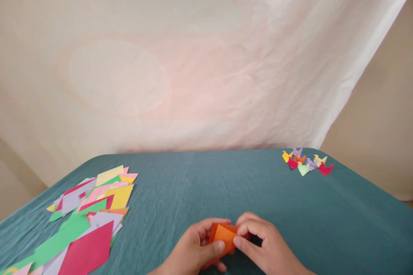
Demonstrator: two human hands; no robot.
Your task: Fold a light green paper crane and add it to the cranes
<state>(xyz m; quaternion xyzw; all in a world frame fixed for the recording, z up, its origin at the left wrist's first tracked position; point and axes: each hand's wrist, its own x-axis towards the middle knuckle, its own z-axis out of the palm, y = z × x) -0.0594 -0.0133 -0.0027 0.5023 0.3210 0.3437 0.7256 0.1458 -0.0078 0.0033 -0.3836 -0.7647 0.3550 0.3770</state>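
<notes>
An orange sheet of folded paper [223, 235] is held between both hands, low in the middle of the view. My left hand [201, 245] grips its left side, thumb lying across the front and fingers behind. My right hand [258, 240] pinches the right edge between thumb and fingers. Part of the paper is hidden behind the fingers, and a darker orange layer shows at its top left. Both hands are just above the near side of the table.
Loose coloured paper sheets [90, 249] lie overlapping on the left of the teal-covered table [193, 189]. Several small folded paper birds [303, 169] stand grouped at the far right. A pale hanging cloth [200, 73] rises behind the table.
</notes>
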